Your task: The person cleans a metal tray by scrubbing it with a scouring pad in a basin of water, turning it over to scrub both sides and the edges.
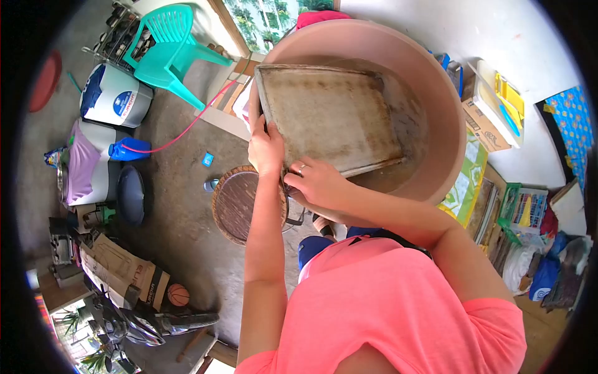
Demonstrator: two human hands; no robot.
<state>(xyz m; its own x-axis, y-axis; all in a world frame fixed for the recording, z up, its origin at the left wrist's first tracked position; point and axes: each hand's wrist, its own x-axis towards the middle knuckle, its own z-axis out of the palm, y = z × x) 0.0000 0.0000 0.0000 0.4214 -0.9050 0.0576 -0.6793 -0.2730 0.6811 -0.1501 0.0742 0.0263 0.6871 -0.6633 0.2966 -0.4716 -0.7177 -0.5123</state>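
Observation:
A rectangular framed screen [330,118] with a stained, greyish-brown surface slants over the big round tub [443,137], its far right end down near the cloudy water. My left hand [266,149] is closed round the frame's left edge. At the near left corner my right hand [316,181], a ring on one finger, has its fingers bent round the frame; their tips are partly hidden. Murky water [414,112] shows in the tub beyond the screen.
A round wooden stool [246,206] stands left of my feet. Farther left are a green plastic chair [165,59], a white Eureka washing machine [118,96], a blue container [129,148] with a pink hose, and a dark basin [131,195]. Boxes [483,128] and crates [528,209] line the right wall.

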